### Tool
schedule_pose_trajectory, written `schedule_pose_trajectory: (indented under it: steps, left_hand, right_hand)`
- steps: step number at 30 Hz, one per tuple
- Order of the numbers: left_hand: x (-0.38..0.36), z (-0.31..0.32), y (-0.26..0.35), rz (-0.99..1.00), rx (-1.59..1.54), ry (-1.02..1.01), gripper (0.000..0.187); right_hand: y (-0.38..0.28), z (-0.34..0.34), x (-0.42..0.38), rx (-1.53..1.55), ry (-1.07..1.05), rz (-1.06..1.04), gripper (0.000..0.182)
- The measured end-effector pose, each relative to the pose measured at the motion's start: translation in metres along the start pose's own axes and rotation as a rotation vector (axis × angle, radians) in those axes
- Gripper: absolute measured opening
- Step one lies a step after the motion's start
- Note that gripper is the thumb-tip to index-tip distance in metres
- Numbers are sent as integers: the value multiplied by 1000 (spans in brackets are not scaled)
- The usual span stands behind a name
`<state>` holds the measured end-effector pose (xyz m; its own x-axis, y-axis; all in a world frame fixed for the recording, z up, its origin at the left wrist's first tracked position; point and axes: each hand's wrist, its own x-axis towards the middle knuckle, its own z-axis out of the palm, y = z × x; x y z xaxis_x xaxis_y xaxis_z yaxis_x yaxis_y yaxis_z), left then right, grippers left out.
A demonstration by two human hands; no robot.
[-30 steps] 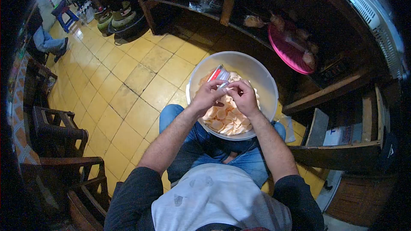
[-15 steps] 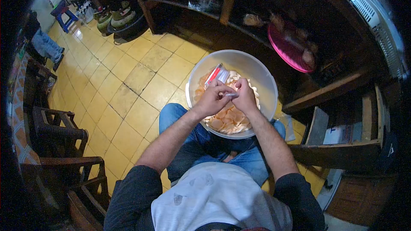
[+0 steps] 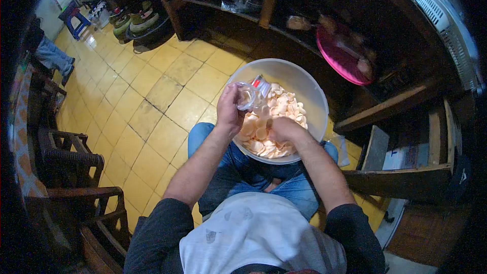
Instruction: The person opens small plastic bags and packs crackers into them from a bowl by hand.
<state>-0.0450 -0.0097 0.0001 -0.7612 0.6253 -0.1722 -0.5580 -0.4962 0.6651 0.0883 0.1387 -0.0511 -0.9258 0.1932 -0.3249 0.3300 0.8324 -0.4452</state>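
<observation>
To the left, a dark wooden chair and, farther off, a person's leg in jeans; across the yellow floor tiles, green gas cylinders and a small blue stool. Toward the upper right, dark wooden shelves with a bright pink basket of rounded items, too dim to name. Directly in front, by jeans-covered knees, a translucent white plastic tub. Inside, near the far left wall, a clear plastic packet with a red strip, close beside the left hand's work and covering some of the contents. Left hand raised over the tub's left edge, with fingers curled around a clear plastic bag, round mouth open. Right hand lower, over the near middle of the tub, with fingers pointing down at the crackers; cannot tell whether spread or pinching, because of hidden tips. Below both hands, the heap of crackers, right around the right fingers and apart from the left ones. Thin, roundish, pale peach, more orange toward the left, overlapping loosely at many angles. As for the bag: limp, glossy, see-through.
</observation>
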Motion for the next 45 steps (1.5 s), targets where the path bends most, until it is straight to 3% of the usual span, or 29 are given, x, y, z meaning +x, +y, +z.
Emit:
schedule_pose_trajectory:
  steps: [1, 5, 8, 9, 12, 14, 15, 17, 19, 20, 22, 25, 26, 29, 33, 35, 40, 42, 43, 45]
  left_hand:
    - [1, -2, -1, 0, 1, 1, 20]
    - [4, -11, -8, -32, -13, -38, 20]
    - [4, -8, -11, -24, 137, -20, 21]
    - [4, -7, -11, -40, 245, 13, 22]
    - [6, -6, -12, -36, 298, 4, 24]
    - [5, -6, -14, -41, 326, -2, 25]
    - [4, -5, -15, -117, 422, -109, 27]
    - [3, -6, -18, -191, 516, -215, 28]
    - [-3, 0, -18, -215, 798, -351, 31]
    - [-4, 0, -19, -184, 742, -337, 31]
    - [-4, 0, -18, -153, 710, -313, 31]
    - [-4, -2, -17, -124, 621, -223, 30]
    - [-4, -3, -17, -124, 565, -158, 29]
    - [-2, -4, -15, -187, 621, -197, 25]
    - [-3, -6, -16, -192, 665, -295, 23]
    - [-3, -5, -19, -173, 740, -393, 23]
    - [-9, 0, -23, 18, 903, -511, 22]
    - [-14, 2, -22, 414, 1419, -463, 23]
    - [-18, 10, -16, 415, 1418, -462, 23]
    - [-26, 24, -5, 204, 1281, -421, 25]
  right_hand:
    - [1, 4, -1, -227, -254, -60, 16]
    - [0, 8, 5, -212, -218, -36, 18]
    - [-5, -11, 1, 93, 113, -97, 14]
    - [-8, -17, -1, 93, 114, -97, 14]
    - [-19, -34, -4, 763, 358, -127, 9]
    - [-21, -32, -3, 903, 413, -136, 8]
    - [-24, -34, -3, 1040, 466, -149, 7]
    - [-18, -27, 3, 1003, 510, -125, 10]
    - [-16, -24, 4, 637, 670, -31, 13]
    - [-15, -21, 5, 637, 671, -32, 13]
    - [-17, -16, 6, 589, 692, -231, 17]
    - [-29, -20, -1, 752, 660, -262, 18]
    - [-35, -25, -4, 739, 745, -234, 18]
    - [-26, -21, 1, 829, 712, -306, 20]
    - [-20, -16, 3, 752, 581, -275, 23]
    - [-23, -17, 4, 589, 739, -113, 23]
    - [-17, -16, 4, 487, 610, -64, 19]
    - [-19, -18, 2, 405, 563, -46, 17]
    - [-25, -25, -3, 388, 596, 24, 17]
    - [-27, -29, -5, 371, 628, 94, 17]
